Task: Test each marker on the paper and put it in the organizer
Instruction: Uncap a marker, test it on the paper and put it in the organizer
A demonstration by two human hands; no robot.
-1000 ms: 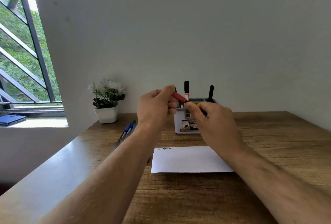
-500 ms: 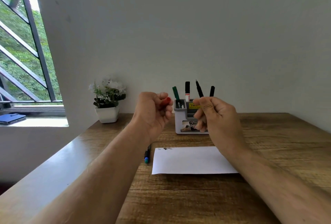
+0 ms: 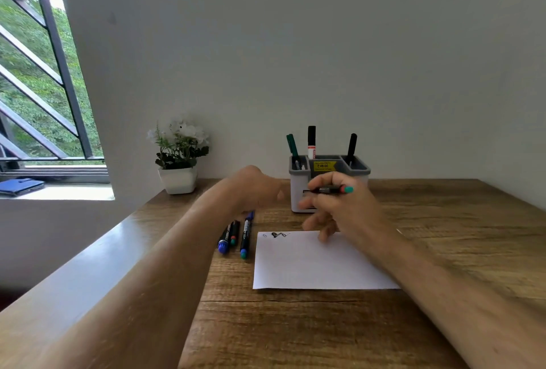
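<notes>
Your right hand (image 3: 342,209) pinches one marker (image 3: 331,190), held level in front of the organizer (image 3: 298,191), its teal end pointing right; half a second ago the same grip held it tip-up. Your left hand (image 3: 257,188) has dropped toward the worktop (image 3: 458,235) above the loose markers; it is blurred, so you cannot tell from this view whether its grip is curled or spread, and the red cap seen in it earlier is no longer in sight.

Count three markers standing in the organizer: a green one (image 3: 292,147) at the left, a black-capped white one (image 3: 311,142) in the middle, a black one (image 3: 351,145) at the right. Three more markers (image 3: 233,235) lie side by side on the worktop, just left of the paper (image 3: 310,265). There is one sheet of paper, with a small scribble (image 3: 277,235) at its far left corner.

Beyond, one potted plant (image 3: 178,159) stands by the wall, and one blue case (image 3: 20,187) rests on the windowsill.
</notes>
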